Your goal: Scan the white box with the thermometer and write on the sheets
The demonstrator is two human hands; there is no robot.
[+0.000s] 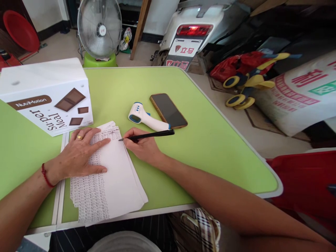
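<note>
A stack of white paper sheets (122, 185) lies slightly fanned on the green table, with rows of handwriting along its left side and top. My left hand (81, 154) rests flat on the written part, fingers spread, a gold ring on one finger. A black pen (153, 135) is pinched in my right hand (143, 145), its tip at the paper near the upper right, below the top lines of writing. Just beyond my right hand are a white and blue infrared thermometer (147, 117) and a dark phone (169, 110) in a brown case.
A white NutriMotion box (47, 94) stands left on the green table (215, 150). Behind the table are a fan (99, 29) on a green stool and a white scooter (193, 29). A yellow-blue child's trike (248, 84), a large white sack (301, 91) and a red chair (306, 175) are at right.
</note>
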